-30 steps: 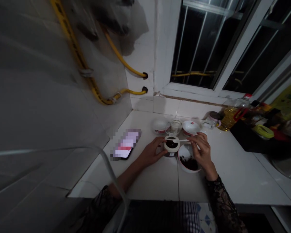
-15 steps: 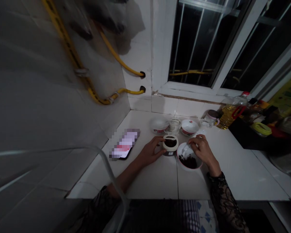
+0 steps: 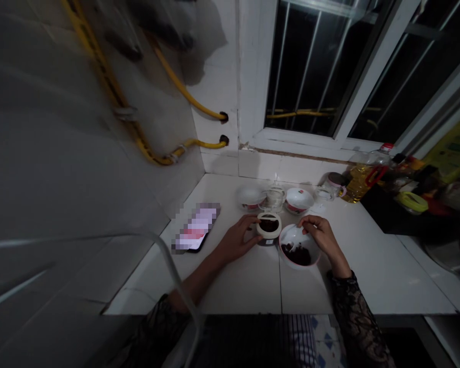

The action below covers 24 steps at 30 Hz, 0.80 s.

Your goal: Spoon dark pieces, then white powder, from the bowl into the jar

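Note:
My left hand (image 3: 238,238) steadies a small jar (image 3: 267,237) from its left side, thumb in front and fingers behind. Its cream rim is open, and a dark brown substance shows inside. Just right of the jar stands a white bowl (image 3: 315,251) with a pink rim, and dark crumbs (image 3: 299,254) lie at its bottom. Over the bowl's far right edge, my right hand (image 3: 322,236) pinches a small pale spoon (image 3: 296,237), whose tip reaches down to the crumbs. The spoon is faint against the white bowl.
Behind the jar are a whitish bowl (image 3: 249,196), a glass container (image 3: 273,198) and a red-patterned bowl (image 3: 299,198). A phone (image 3: 199,227) lies at left. An oil bottle (image 3: 356,184) and a black box (image 3: 385,212) of condiments stand at right. A pale cable (image 3: 172,266) crosses the left foreground.
My right hand has shifted slightly and turned over the bowl, and the spoon's tip is now at the crumbs on the left. My left hand stays on the jar.

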Available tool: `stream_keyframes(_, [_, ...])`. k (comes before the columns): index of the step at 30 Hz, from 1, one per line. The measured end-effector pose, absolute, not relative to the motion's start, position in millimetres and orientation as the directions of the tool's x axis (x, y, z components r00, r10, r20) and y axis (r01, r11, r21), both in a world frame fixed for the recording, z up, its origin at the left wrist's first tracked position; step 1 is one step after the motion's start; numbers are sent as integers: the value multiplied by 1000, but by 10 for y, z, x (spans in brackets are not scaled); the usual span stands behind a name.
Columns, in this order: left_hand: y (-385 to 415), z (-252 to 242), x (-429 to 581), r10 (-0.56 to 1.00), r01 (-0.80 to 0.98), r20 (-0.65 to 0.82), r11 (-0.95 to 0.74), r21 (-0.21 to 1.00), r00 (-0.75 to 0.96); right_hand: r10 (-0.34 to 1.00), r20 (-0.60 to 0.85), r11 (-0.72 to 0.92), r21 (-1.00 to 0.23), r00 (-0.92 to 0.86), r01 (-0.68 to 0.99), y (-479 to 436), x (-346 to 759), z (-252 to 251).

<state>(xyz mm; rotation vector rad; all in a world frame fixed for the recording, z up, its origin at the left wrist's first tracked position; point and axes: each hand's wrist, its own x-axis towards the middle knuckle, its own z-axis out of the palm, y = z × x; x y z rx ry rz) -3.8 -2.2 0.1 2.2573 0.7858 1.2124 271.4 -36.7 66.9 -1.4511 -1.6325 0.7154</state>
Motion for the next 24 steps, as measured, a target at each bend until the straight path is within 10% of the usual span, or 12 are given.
stream_keyframes(16, [-19,3,-35,683,271,579,-720,639,445,984,107,56,-945,141,324,-315,2776,665])
stream_keyframes(24, [-36,24,-33,698,283,559,-703,652,448,914,331,238,-906,235,351,-298,2608,701])
